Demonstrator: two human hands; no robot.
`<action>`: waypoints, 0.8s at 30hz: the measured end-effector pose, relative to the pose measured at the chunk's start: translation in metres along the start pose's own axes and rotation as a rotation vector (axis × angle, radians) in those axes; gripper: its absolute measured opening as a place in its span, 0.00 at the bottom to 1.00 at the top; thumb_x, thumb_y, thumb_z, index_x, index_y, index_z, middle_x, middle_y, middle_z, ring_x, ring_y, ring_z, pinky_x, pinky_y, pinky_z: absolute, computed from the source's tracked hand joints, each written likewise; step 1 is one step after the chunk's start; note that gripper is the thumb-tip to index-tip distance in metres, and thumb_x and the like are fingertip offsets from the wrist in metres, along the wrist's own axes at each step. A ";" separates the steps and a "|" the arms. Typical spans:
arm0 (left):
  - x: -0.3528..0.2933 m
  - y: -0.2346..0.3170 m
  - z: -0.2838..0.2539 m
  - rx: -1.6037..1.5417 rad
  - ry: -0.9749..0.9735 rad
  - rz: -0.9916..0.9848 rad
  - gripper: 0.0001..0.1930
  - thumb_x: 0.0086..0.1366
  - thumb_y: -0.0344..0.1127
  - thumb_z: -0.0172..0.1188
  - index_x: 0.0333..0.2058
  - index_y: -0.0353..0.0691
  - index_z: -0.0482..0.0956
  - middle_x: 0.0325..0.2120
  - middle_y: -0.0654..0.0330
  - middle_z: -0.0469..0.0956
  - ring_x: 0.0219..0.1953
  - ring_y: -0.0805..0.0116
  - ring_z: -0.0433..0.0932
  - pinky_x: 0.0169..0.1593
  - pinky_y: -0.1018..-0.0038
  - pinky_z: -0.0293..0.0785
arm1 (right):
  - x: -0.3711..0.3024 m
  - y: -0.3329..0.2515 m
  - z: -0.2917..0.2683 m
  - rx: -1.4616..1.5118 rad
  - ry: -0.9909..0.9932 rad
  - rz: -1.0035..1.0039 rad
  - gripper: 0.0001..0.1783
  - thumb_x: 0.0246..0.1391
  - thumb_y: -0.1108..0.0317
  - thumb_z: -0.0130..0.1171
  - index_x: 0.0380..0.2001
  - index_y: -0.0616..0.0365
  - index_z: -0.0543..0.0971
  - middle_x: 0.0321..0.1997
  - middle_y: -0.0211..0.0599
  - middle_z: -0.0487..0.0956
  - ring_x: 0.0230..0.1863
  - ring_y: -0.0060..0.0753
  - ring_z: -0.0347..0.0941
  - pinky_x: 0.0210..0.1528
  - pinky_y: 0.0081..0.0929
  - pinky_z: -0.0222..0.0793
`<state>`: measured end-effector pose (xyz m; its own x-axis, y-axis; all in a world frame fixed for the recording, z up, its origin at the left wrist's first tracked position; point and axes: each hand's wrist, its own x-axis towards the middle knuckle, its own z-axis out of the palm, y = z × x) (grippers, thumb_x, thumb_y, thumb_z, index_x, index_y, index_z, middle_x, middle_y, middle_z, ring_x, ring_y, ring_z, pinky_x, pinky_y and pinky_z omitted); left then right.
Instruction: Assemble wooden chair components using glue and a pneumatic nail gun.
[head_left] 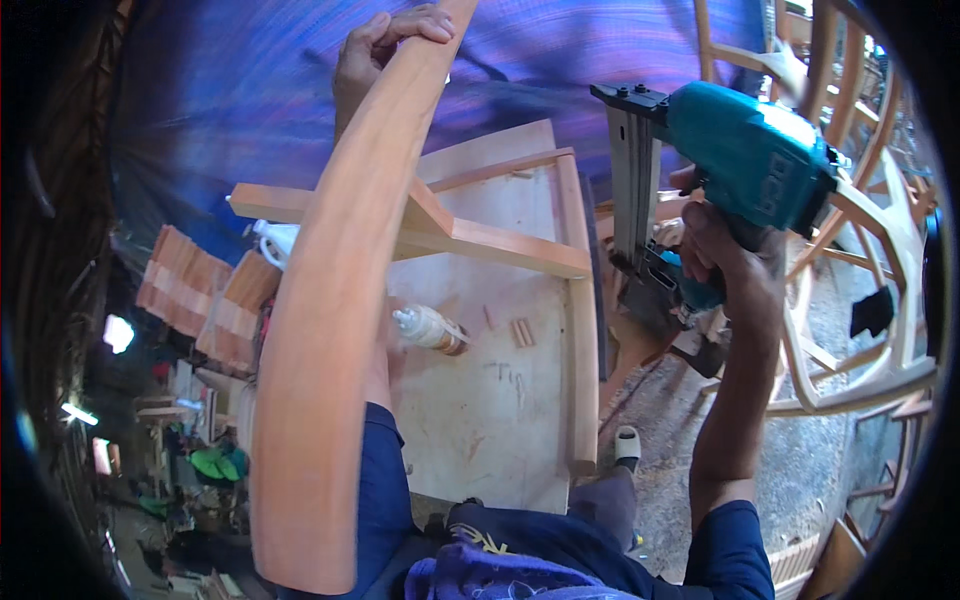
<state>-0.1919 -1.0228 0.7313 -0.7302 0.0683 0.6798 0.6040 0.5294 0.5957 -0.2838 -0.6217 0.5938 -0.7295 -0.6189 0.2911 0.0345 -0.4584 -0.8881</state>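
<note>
A long, curved, pale wooden piece (330, 300) slants across the left half of the view, close to me. My left hand (375, 50) grips it near its upper end, fingers bent over the edge. In my right hand (735, 245) is a teal nail gun (750, 150), held by its grip with the nose toward the far side. Beneath the curved piece lie joined wooden bars (510, 250); whether they are fixed to it, I cannot tell. They rest over a pale work board (480, 430) with a raised wooden rim (580, 380).
A glue bottle (430, 328) lies on the board near small wooden dowels (522, 333) and a few nails. Stacked wood blocks (180, 280) stand at left, beside a white jug (275, 240). Chair frames (870, 370) crowd the right. A blue tarp (230, 110) hangs beyond.
</note>
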 end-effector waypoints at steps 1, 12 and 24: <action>0.000 0.004 0.000 -0.026 -0.014 0.007 0.31 0.74 0.42 0.30 0.36 0.29 0.84 0.42 0.45 0.83 0.57 0.47 0.74 0.70 0.55 0.59 | 0.004 0.001 -0.002 0.036 -0.012 -0.002 0.14 0.57 0.71 0.69 0.47 0.62 0.82 0.32 0.30 0.81 0.21 0.13 0.69 0.21 0.15 0.62; 0.002 0.016 0.005 0.053 -0.130 0.063 0.26 0.76 0.41 0.36 0.43 0.32 0.84 0.40 0.52 0.84 0.53 0.51 0.77 0.64 0.58 0.68 | 0.052 0.042 0.008 0.316 -0.227 0.041 0.20 0.56 0.68 0.71 0.49 0.65 0.79 0.43 0.39 0.83 0.19 0.15 0.69 0.21 0.16 0.66; 0.001 0.021 0.039 0.143 0.205 0.158 0.31 0.74 0.39 0.27 0.23 0.34 0.80 0.25 0.46 0.81 0.37 0.52 0.78 0.61 0.52 0.68 | 0.082 0.055 0.029 0.372 -0.307 0.160 0.20 0.55 0.67 0.72 0.47 0.65 0.79 0.35 0.33 0.82 0.17 0.15 0.67 0.20 0.17 0.64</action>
<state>-0.1927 -0.9786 0.7274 -0.5422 -0.0055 0.8402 0.6430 0.6410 0.4192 -0.3222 -0.7161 0.5795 -0.4627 -0.8331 0.3030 0.4109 -0.5045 -0.7594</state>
